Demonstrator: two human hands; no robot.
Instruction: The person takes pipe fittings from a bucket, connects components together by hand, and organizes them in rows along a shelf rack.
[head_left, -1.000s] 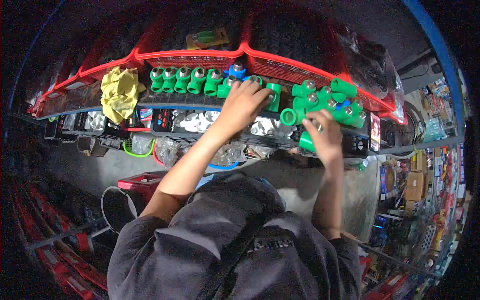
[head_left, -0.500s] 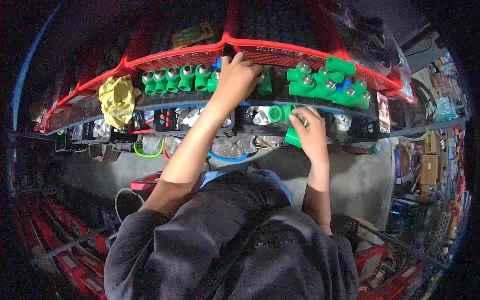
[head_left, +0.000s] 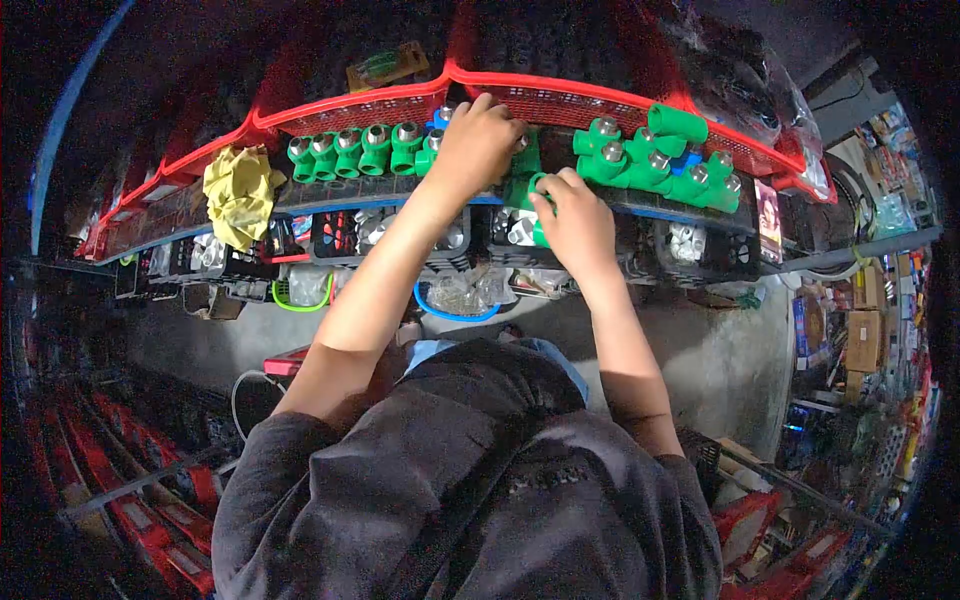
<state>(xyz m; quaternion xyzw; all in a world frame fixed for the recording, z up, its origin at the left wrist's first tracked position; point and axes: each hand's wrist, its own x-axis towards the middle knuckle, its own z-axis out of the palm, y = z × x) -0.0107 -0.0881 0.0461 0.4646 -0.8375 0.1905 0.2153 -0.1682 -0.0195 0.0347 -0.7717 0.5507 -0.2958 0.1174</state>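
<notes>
Head view: Over a dark shelf, I grip a green pipe fitting in my right hand, thumb and fingers closed around it near the front edge, probably to leave its ringed end clear. My left hand arches over the shelf beside another fitting; its fingertips are hidden, so I cannot tell whether they hold anything. A row of fittings lines up metal ends upward, perhaps for easy reach, apart from a looser cluster at right.
</notes>
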